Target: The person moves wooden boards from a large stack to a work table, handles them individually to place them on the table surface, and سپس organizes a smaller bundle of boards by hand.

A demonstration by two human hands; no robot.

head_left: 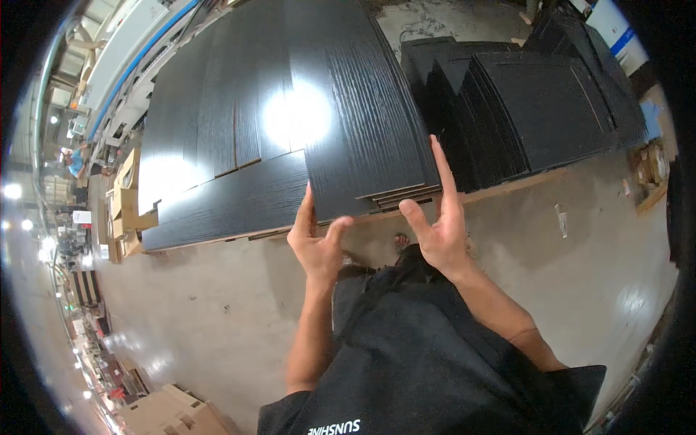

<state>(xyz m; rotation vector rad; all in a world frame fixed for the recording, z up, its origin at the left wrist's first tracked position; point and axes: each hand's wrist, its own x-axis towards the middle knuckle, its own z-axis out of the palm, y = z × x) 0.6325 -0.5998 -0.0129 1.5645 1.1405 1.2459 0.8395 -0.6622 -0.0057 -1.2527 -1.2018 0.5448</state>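
Note:
A wide stack of black wood-grain boards (362,109) lies before me, its top boards side by side and shining under a lamp. At the near edge, my left hand (319,243) is upright with its thumb apart; its fingertips are beside the end of a black board (239,192) laid crosswise. My right hand (444,228) has its fingers stretched along the stack's right side, near the corner, thumb apart. Several board ends (406,194) show in layers between the two hands. Neither hand grips anything that I can see.
More dark panels (544,109) are stacked to the right. Cardboard boxes (125,192) stand left of the boards, another carton (170,413) at the lower left. A machine with a blue strip (138,65) runs along the far left. Below is concrete floor (210,312) with a paper scrap (562,220).

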